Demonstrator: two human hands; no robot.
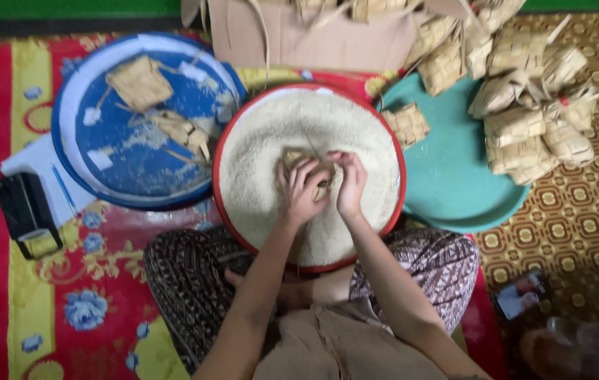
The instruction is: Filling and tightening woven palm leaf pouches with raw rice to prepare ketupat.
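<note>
Both hands, left hand (299, 191) and right hand (351, 184), pinch a woven leaf pouch (308, 167) mid-basin over the rice (264, 141) in the red-rimmed basin (223, 134). Judgement: keep the slit up, hold low over the rice, feed small scoops.

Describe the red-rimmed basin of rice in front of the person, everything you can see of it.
The basin is round and shallow with a thin red rim, filled almost to the edge with white uncooked rice heaped in a low mound. It sits on the person's crossed legs, between a blue tray and a teal tray. Both hands work in its middle: the left hand and right hand grip a small woven leaf pouch pressed into the rice.
</note>
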